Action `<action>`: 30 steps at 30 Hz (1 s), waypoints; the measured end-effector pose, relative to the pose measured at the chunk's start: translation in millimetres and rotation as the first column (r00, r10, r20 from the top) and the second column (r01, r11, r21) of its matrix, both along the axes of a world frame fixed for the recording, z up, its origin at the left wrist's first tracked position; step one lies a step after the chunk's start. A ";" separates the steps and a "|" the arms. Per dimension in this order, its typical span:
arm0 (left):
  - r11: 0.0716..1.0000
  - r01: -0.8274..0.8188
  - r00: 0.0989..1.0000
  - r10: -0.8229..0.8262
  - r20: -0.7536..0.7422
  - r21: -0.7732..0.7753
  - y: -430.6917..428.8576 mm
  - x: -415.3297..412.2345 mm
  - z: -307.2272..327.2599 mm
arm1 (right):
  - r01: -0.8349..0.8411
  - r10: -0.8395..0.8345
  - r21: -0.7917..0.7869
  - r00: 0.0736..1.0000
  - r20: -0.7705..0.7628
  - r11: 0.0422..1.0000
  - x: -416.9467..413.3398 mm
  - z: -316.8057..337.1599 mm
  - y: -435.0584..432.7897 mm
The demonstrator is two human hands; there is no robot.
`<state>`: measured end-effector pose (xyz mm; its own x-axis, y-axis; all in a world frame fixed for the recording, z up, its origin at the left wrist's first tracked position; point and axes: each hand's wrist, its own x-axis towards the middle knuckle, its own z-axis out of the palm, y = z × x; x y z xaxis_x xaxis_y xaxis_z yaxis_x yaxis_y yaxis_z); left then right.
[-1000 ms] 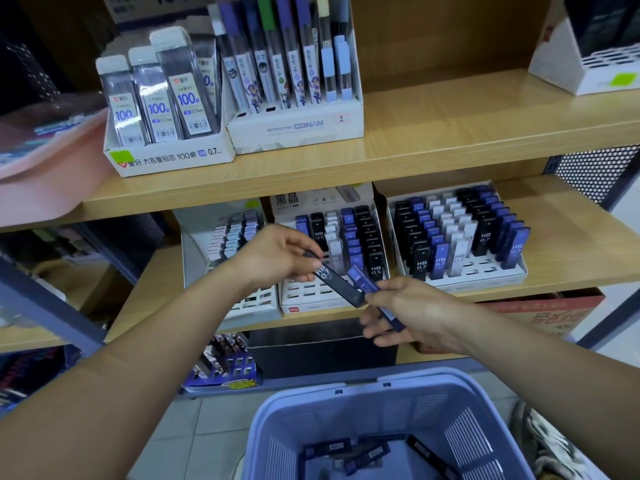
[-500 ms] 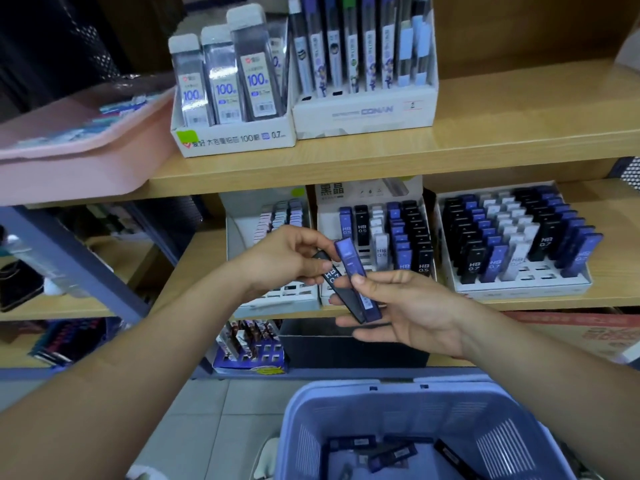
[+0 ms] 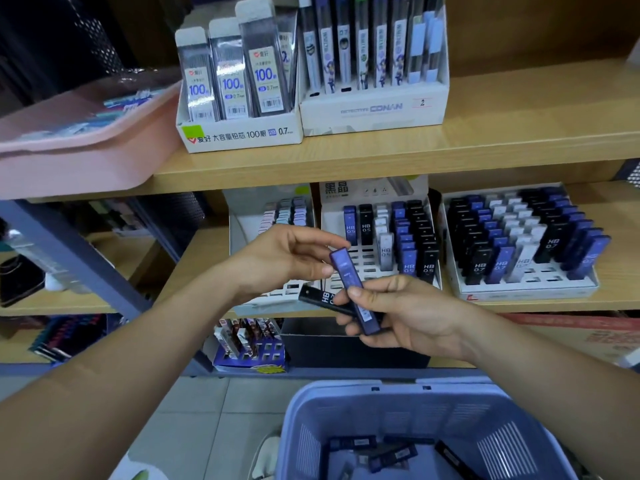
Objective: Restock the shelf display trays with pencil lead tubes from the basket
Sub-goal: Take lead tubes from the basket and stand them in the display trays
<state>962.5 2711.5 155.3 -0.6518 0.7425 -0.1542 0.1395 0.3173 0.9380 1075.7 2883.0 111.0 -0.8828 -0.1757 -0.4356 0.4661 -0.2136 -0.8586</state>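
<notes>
Both hands were held out above a lilac basket [image 3: 311, 427], on whose floor several loose tubes [image 3: 391, 452] were lying, dark and blue, at mixed angles. A blue tube [image 3: 349, 285] was gripped by the right hand [image 3: 415, 313], the thumb pressed on its front face and the fingers curled behind it; the tube was tilted, its top end leaning toward the shelf. A black tube [image 3: 320, 299] marked HB was held in the same hand beneath the blue one, crossing it and pointing left with its far end free. The top of the blue tube was pinched by the left hand [image 3: 287, 261], the thumb laid against its side and the forefinger curled over its cap, the other fingers loosely bent.

Behind the hands, three white trays were set side by side on the lower shelf [image 3: 194, 271]. The middle tray [image 3: 367, 263], marked HB 0.5, was seen with blue, black and white tubes standing at the back and right, and open slots in front on the left. The right tray [image 3: 526, 291] was nearly filled with black, blue and white tubes marked 0.7. The left tray [image 3: 242, 230] was partly hidden by the left hand; pale tubes were seen at its back.

On the upper shelf [image 3: 381, 150] two white boxes of packaged leads were stood, beside a pink tub [image 3: 69, 154]
</notes>
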 end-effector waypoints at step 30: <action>0.918 -0.390 0.716 0.252 -0.651 -0.074 44.1 -28.3 -37.8 | 0.377 -0.367 0.324 0.925 -0.094 0.868 9.1 -7.6 45.4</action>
